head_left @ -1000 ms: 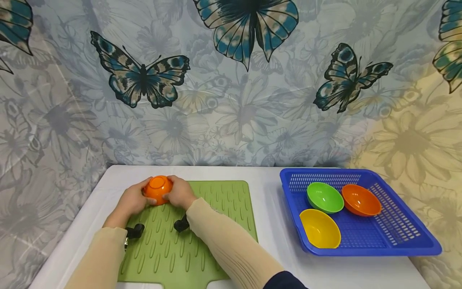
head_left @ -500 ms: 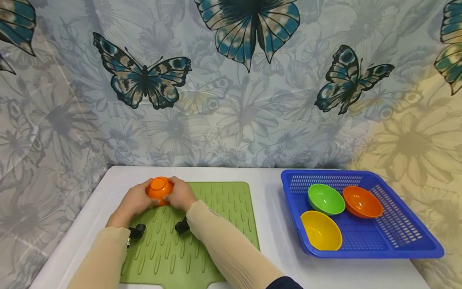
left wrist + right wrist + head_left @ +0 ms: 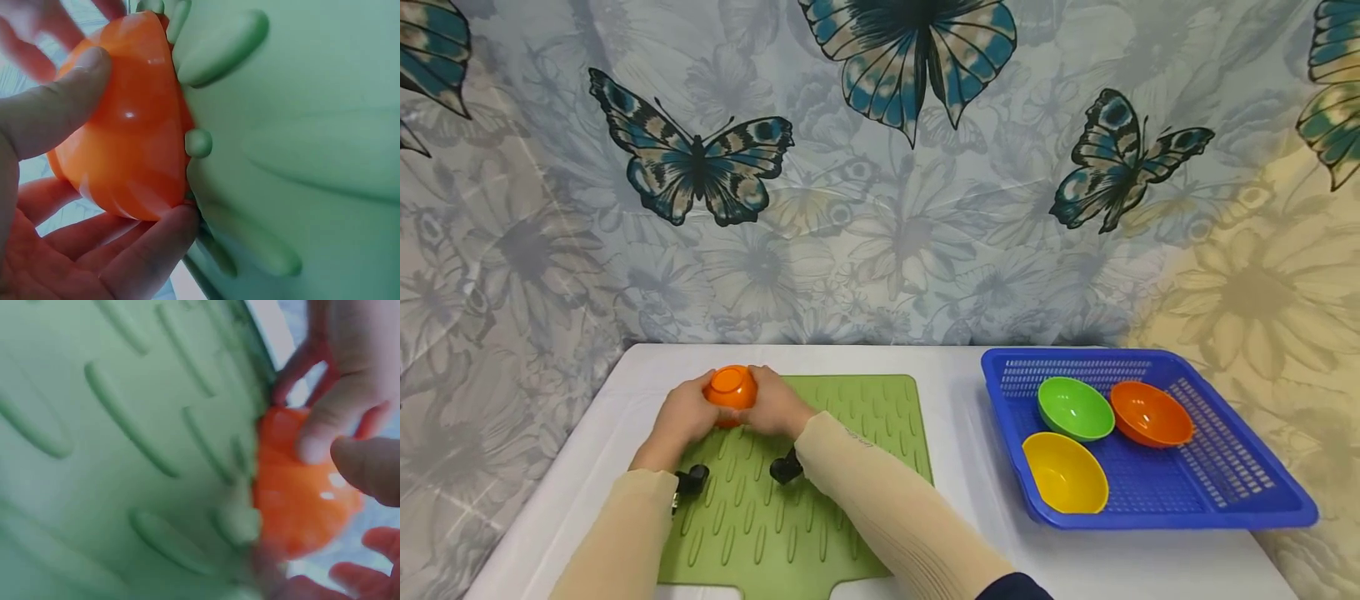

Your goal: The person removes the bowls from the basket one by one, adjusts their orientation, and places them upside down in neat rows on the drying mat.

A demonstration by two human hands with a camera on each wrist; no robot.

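Both hands are around a small orange bowl (image 3: 732, 385), which sits upside down at the far left corner of a green textured mat (image 3: 760, 521). From the left, my left hand (image 3: 688, 414) grips it. In the left wrist view its thumb presses the wall of the bowl (image 3: 137, 156), with fingers curled by the rim at the mat. My right hand (image 3: 775, 405) holds the bowl's right side. The right wrist view has the right thumb (image 3: 372, 465) over the bowl's base and the fingers spread along its side, partly blurred.
A blue perforated basket (image 3: 1150, 523) stands on the white table (image 3: 955, 417) to the right. Inside are a green bowl (image 3: 1075, 408), another orange bowl (image 3: 1150, 414) and a yellow bowl (image 3: 1063, 473). Behind the table hangs a butterfly-patterned cloth (image 3: 880, 250).
Both hands and forearms have shifted slightly right, and the thumbs have come closer together across the bowl's near side. The orange bowl remains upside down at almost the same place.
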